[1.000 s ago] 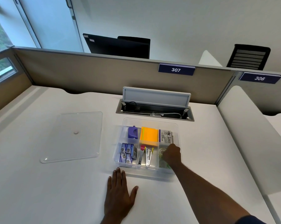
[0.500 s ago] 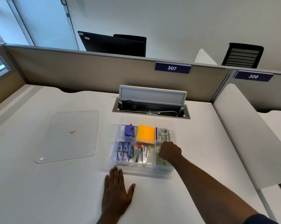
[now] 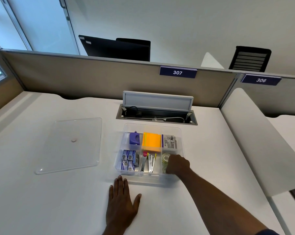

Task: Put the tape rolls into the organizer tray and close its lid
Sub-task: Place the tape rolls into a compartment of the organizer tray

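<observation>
The clear organizer tray (image 3: 182, 141) stands on the white desk, its lid off. Pale greenish tape rolls (image 3: 165, 158) lie in its front right compartment. My right hand (image 3: 177, 164) is curled down inside that compartment, over the rolls; whether its fingers grip one is hidden. My left hand (image 3: 121, 202) lies flat on the desk just in front of the tray's front left corner, fingers spread, holding nothing. The clear lid (image 3: 70, 145) with a small round knob lies flat on the desk to the left of the tray.
Other compartments hold a purple punch (image 3: 134, 138), orange sticky notes (image 3: 151, 141), a labelled packet (image 3: 169, 141), blue staple boxes (image 3: 128, 159) and staple removers (image 3: 149, 162). An open cable hatch (image 3: 157, 114) sits behind the tray. Partition walls bound the desk at back and right.
My right hand has drawn back slightly toward the front of the compartment, uncovering one tape roll. The head view shifted a little. My left hand stays flat on the desk.
</observation>
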`<action>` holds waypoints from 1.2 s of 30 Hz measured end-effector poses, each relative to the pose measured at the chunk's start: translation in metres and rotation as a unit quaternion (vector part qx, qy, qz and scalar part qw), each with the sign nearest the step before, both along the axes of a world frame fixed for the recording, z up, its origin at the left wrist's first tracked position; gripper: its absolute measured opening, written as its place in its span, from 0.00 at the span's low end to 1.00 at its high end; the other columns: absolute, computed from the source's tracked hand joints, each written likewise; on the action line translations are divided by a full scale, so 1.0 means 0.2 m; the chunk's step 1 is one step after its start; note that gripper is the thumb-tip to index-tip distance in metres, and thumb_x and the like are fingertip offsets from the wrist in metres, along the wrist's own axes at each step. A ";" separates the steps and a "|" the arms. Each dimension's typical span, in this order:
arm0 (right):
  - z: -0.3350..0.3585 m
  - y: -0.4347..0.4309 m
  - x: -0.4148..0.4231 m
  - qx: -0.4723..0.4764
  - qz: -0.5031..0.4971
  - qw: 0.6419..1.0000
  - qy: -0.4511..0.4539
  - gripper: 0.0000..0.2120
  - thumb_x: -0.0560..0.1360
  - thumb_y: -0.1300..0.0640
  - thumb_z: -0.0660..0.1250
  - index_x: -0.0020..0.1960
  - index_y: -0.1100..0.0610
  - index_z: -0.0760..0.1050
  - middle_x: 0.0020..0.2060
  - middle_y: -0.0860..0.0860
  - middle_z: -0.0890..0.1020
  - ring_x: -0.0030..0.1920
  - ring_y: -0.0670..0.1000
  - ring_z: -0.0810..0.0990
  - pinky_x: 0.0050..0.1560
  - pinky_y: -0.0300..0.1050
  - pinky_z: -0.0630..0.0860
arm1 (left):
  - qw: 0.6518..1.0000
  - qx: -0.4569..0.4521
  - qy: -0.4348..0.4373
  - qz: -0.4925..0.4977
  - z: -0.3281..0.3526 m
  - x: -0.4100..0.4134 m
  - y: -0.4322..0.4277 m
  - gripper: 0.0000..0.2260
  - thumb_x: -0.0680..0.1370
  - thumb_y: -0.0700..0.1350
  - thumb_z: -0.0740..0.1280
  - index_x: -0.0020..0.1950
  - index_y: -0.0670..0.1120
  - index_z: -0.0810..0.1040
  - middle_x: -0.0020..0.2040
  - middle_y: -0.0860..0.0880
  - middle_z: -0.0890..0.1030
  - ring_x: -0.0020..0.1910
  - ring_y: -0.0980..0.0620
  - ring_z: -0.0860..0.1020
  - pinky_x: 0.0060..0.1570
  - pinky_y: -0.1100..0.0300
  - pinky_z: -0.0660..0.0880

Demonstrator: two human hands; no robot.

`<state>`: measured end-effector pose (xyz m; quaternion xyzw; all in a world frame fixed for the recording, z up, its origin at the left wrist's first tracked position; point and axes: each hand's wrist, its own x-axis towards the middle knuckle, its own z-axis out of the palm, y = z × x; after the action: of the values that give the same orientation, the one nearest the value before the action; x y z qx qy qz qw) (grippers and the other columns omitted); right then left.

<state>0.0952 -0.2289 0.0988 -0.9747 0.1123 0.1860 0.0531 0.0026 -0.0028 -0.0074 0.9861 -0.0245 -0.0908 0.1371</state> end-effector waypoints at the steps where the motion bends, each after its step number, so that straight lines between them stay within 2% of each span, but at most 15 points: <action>1: 0.01 0.00 0.00 0.013 -0.005 1.000 0.001 0.22 0.69 0.53 0.72 0.61 0.58 0.74 0.58 0.54 0.80 0.59 0.56 0.79 0.57 0.48 0.76 | 1.000 -0.001 0.001 0.000 0.00 0.00 0.00 0.38 0.73 0.69 0.49 0.72 0.41 0.64 0.73 0.40 0.65 0.72 0.42 0.63 0.69 0.56 0.40; 6: 0.00 0.02 0.01 0.102 -0.025 0.994 0.020 0.27 0.67 0.52 0.76 0.62 0.61 0.73 0.59 0.57 0.80 0.59 0.56 0.79 0.57 0.47 0.76 | 1.000 -0.002 -0.014 0.001 0.00 0.00 0.00 0.38 0.74 0.68 0.48 0.72 0.40 0.63 0.73 0.40 0.64 0.72 0.42 0.62 0.69 0.56 0.39; 11: 0.00 0.01 -0.01 0.165 -0.070 0.983 0.034 0.25 0.69 0.54 0.73 0.61 0.66 0.73 0.59 0.60 0.80 0.59 0.58 0.78 0.60 0.47 0.75 | 1.000 -0.003 -0.023 -0.009 0.02 -0.02 0.00 0.38 0.74 0.67 0.47 0.73 0.40 0.61 0.74 0.40 0.62 0.74 0.43 0.58 0.70 0.56 0.38; 15: -0.01 0.00 0.00 0.214 -0.128 0.968 0.001 0.18 0.72 0.60 0.66 0.59 0.68 0.74 0.58 0.63 0.80 0.58 0.60 0.79 0.59 0.49 0.76 | 1.000 -0.005 -0.009 -0.003 0.03 -0.02 0.00 0.39 0.74 0.68 0.48 0.72 0.40 0.62 0.74 0.41 0.63 0.73 0.43 0.61 0.70 0.56 0.39; 17: -0.01 0.00 0.01 0.215 -0.143 0.966 -0.017 0.17 0.74 0.61 0.64 0.60 0.68 0.73 0.58 0.63 0.80 0.59 0.61 0.79 0.60 0.50 0.76 | 1.000 -0.003 -0.007 0.000 0.03 -0.01 0.00 0.38 0.74 0.68 0.48 0.72 0.40 0.63 0.73 0.41 0.64 0.73 0.43 0.62 0.69 0.56 0.39; 27: -0.02 -0.01 -0.01 0.189 -0.169 0.966 -0.047 0.16 0.73 0.63 0.65 0.59 0.68 0.73 0.56 0.63 0.81 0.58 0.61 0.79 0.55 0.45 0.75 | 1.000 -0.005 -0.020 -0.003 0.02 -0.01 0.00 0.38 0.74 0.68 0.47 0.72 0.41 0.62 0.74 0.41 0.63 0.73 0.43 0.61 0.70 0.56 0.40; 31: -0.01 0.00 -0.01 0.185 -0.166 0.968 -0.043 0.16 0.73 0.62 0.65 0.58 0.68 0.73 0.57 0.63 0.81 0.58 0.61 0.79 0.56 0.46 0.76 | 1.000 -0.004 -0.025 0.000 0.02 -0.02 0.00 0.39 0.74 0.68 0.47 0.73 0.41 0.61 0.74 0.41 0.62 0.74 0.44 0.58 0.70 0.56 0.39; 36: 0.05 0.03 -0.02 0.156 -0.161 0.969 -0.104 0.13 0.74 0.60 0.63 0.55 0.65 0.75 0.54 0.61 0.81 0.53 0.61 0.81 0.53 0.50 0.80 | 1.000 -0.010 -0.019 -0.003 0.03 -0.02 0.00 0.36 0.75 0.66 0.48 0.72 0.40 0.63 0.74 0.41 0.63 0.73 0.44 0.60 0.70 0.56 0.40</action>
<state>0.0918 -0.2220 0.1089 -0.9375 0.2312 0.0876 0.2448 -0.0017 -0.0021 -0.0023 0.9861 -0.0305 -0.0723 0.1465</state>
